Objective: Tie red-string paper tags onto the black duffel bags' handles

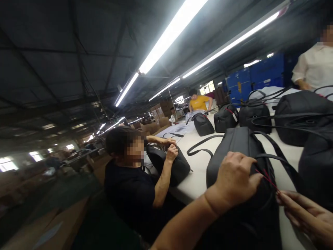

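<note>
A factory workshop is indicated: a dark, beamed roof [52, 52] is lit by long white tube lights [166, 38], soft black bags with thin straps [235, 140] are spread along a broad cream-coloured table [198, 170], and brown cardboard boxes [159, 113] are stacked beyond.

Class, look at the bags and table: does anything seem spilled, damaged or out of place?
Nothing looks plainly spilled or damaged. The oddest detail is the thin red strands pinched in the right hand: their loose ends splay out, bright against the nearest black bag. Whether they belong there, I cannot tell.
</note>
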The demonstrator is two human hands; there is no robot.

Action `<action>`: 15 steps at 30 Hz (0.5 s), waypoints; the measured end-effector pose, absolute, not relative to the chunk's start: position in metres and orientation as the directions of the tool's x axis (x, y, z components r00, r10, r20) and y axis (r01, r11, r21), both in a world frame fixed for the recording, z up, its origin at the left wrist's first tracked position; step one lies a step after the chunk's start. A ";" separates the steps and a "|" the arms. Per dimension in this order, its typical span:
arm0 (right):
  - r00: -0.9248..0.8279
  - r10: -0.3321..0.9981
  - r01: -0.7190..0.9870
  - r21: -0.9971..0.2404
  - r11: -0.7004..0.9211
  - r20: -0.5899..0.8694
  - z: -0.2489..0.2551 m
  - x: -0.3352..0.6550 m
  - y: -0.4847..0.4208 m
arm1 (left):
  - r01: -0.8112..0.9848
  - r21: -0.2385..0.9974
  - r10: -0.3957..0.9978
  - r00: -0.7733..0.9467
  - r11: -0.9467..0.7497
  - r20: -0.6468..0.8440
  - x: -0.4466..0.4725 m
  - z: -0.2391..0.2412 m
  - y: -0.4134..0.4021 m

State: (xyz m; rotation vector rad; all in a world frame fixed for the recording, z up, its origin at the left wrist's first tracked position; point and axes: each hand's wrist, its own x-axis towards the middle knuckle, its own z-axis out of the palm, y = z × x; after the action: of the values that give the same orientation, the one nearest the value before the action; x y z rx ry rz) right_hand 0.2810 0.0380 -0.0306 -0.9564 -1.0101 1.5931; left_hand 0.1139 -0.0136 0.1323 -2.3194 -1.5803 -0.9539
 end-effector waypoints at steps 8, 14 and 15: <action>-0.188 0.982 -0.611 -0.784 -0.109 0.010 0.057 0.242 0.000 | 0.795 0.489 0.895 0.144 -0.359 0.423 0.103 0.150 0.001; -0.169 0.983 -0.665 -0.744 -0.065 0.066 0.058 0.236 0.001 | 0.810 0.483 0.901 0.122 -0.333 0.416 0.108 0.148 0.003; -0.171 0.983 -0.663 -0.746 -0.062 0.070 0.058 0.237 0.000 | 0.805 0.482 0.896 0.130 -0.345 0.425 0.108 0.147 0.004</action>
State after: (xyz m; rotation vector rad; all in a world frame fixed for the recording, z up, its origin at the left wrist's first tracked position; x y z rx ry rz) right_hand 0.2366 0.0004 0.0580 -0.5558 -0.7752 1.5969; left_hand 0.1084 0.0039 0.1471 -2.4586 -1.8659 -1.1012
